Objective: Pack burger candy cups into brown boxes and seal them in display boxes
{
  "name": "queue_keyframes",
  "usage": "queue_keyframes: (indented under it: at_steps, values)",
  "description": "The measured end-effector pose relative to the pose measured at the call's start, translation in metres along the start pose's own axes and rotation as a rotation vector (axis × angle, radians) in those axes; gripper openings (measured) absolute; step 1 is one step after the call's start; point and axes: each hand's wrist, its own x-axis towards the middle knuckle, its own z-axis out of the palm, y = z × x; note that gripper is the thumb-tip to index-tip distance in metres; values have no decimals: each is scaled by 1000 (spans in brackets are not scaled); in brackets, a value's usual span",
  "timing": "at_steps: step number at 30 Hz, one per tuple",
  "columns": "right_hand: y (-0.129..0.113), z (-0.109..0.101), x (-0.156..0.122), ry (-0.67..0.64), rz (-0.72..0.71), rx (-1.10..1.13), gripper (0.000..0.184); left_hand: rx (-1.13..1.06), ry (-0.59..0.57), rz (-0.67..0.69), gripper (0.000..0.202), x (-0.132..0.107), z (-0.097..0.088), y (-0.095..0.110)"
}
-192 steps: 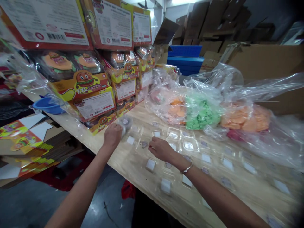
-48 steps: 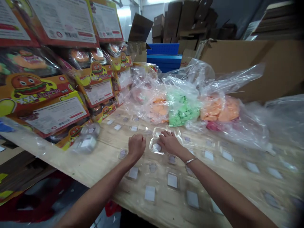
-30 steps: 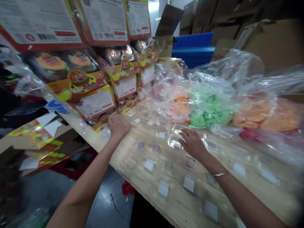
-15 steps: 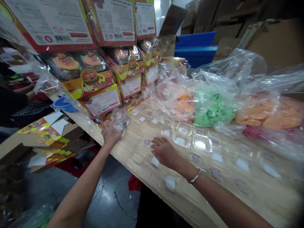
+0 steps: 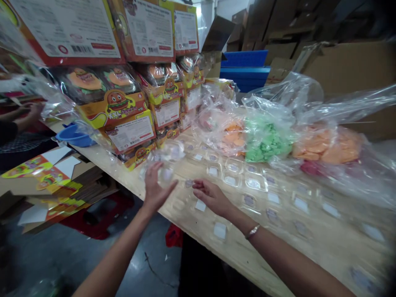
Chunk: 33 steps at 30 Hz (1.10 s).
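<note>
My left hand (image 5: 156, 189) is over the wooden table (image 5: 182, 218), thumb spread wide from the fingers, holding nothing that I can see. Just beyond its fingers lie blurred clear plastic containers (image 5: 170, 152); whether the fingers touch them I cannot tell. My right hand (image 5: 213, 197) hovers to the right with loosely bent fingers apart and nothing visible in them. By its fingertips is a small clear container with a round label (image 5: 189, 183). Below it lies a white label (image 5: 200, 205). Rows of shallow clear containers (image 5: 256, 182), several with white or printed labels, spread rightward over the table.
Burger-printed display boxes (image 5: 131, 130) stand stacked at the back left. Bags of orange pieces (image 5: 318, 142) and green pieces (image 5: 267, 142) line the far side. A blue basin (image 5: 76, 136) and flat printed cardboard (image 5: 46, 169) are at the left, near another person's hands (image 5: 29, 113).
My left hand has come off the clear containers, moving right and toward me, and its fingers have spread. My right hand stays near the same place, turned slightly. The view has shifted a little.
</note>
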Motion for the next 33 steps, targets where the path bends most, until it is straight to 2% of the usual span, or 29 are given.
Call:
queue_keyframes:
  at_steps: [3,6,12,17,20,22,24,26,28,30,33]
  values:
    - [-9,15,0,36,96,278,47,-237,-129,23,65,-29,5,45]
    - [-14,24,-13,79,88,288,50,-443,-243,-60,65,-53,6,67]
    - [-18,39,-86,151,141,285,49,-876,-541,-224,80,-104,-4,79]
    - [-28,53,-138,119,151,273,39,-1085,-670,-260,88,-150,-16,92]
    - [-26,55,-148,184,142,229,30,-1178,-752,-332,91,-160,-23,91]
    - [-19,53,-149,289,202,224,26,-1208,-748,-371,88,-152,-27,83]
    - [-13,48,-148,372,310,300,26,-1026,-657,-331,78,-131,-30,69]
    - [-8,39,-149,399,368,350,28,-601,-496,-217,71,-102,-29,47]
    - [-5,30,-154,411,356,306,28,-151,-332,-116,67,-73,-23,20]
    - [-4,22,-160,415,330,247,27,145,-337,-102,67,-51,-13,-5]
    - [-2,12,-170,418,316,230,27,308,-476,-107,68,-40,2,-29]
